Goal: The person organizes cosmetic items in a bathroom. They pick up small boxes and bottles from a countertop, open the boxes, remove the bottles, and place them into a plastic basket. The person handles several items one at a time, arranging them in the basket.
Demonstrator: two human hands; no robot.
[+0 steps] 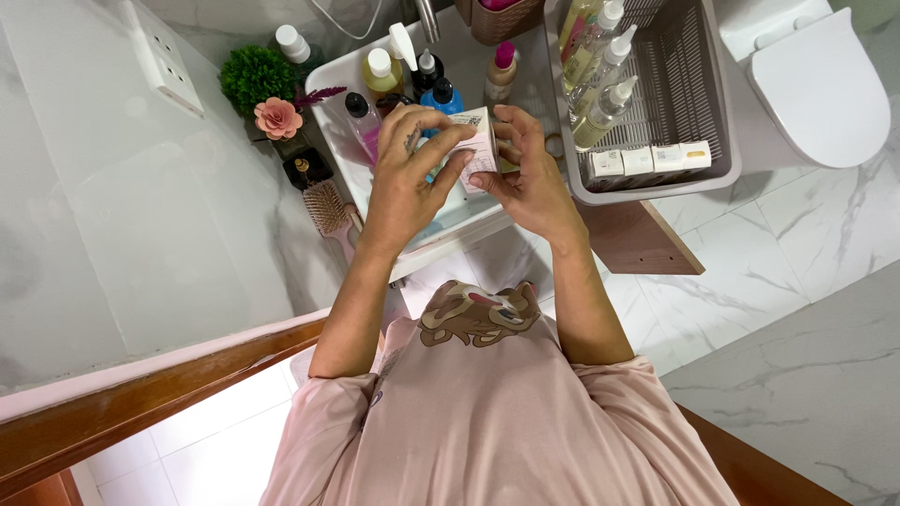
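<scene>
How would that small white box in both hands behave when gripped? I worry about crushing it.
The small white box looks like thin printed carton, so it probably dents under a hard squeeze. It seems light: the left hand and right hand hold it by the fingertips. Its flat faces make rolling unlikely.

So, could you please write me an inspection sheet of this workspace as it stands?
Surface: wooden shelf bearing a white tray and a grey basket.
Job's things: small white box held between both hands above the tray.
Clutter: bottles in the tray; spray bottles and small boxes in the basket; hairbrush, pink flower, green ball plant.
Grippers: left hand and right hand both grip the box.
Cables: nothing seen.
Surroundings: wall socket, toilet, marble floor.
</scene>
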